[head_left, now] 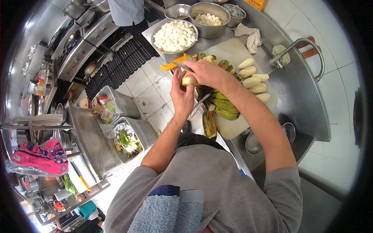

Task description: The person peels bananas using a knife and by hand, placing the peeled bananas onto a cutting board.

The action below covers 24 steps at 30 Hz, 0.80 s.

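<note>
In front of my body, my left hand (182, 96) is closed around a pale, partly peeled plantain (189, 80). My right hand (204, 72) grips a knife whose blade (182, 66) points left, just above the plantain. Several green plantains (225, 106) and loose peels lie beneath my right forearm, on a white cutting board (229, 126). Peeled plantains (252, 81) are lined up on the board's right side. An orange object (173, 62), possibly a handle, sits by the board's far left corner. My fingers partly cover the held plantain.
A bowl of pale cut pieces (175, 36) and a deep pot (210, 20) stand at the back. A curved faucet (301, 42) rises at the right beside a cloth (250, 37). Waste bins (145, 130) stand on the floor to the left. Another person (127, 13) stands beyond.
</note>
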### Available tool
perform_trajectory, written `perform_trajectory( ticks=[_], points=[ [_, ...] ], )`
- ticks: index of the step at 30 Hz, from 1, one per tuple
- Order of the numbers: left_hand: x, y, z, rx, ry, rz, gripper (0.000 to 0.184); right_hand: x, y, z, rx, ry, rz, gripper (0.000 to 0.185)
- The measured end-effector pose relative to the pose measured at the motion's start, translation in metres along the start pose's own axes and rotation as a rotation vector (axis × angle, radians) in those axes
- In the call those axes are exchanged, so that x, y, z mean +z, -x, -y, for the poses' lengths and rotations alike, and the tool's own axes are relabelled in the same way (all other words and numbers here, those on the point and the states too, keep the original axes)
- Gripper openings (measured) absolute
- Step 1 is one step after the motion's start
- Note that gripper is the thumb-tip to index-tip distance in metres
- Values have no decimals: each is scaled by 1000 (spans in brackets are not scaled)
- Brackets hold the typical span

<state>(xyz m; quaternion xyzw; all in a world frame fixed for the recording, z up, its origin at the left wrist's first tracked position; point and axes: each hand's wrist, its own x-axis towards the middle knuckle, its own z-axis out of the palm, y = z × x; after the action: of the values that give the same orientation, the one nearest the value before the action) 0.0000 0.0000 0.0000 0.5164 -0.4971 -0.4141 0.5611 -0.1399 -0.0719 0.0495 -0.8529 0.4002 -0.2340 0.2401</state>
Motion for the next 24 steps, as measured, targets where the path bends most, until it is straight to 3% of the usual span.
perform_trajectory(
  ticks=[8,17,20,24],
  points=[
    [-5,4,-15,14,-69,74,71,0,-9,9,140,-128,1,19],
    [-2,8,0,65,0,42,70,0,-7,8,41,-58,4,21],
    [-2,10,1,60,-19,47,70,1,-7,13,84,-2,12,38],
    [-2,14,-6,43,-33,64,57,-5,-9,3,146,-56,60,25]
  ],
)
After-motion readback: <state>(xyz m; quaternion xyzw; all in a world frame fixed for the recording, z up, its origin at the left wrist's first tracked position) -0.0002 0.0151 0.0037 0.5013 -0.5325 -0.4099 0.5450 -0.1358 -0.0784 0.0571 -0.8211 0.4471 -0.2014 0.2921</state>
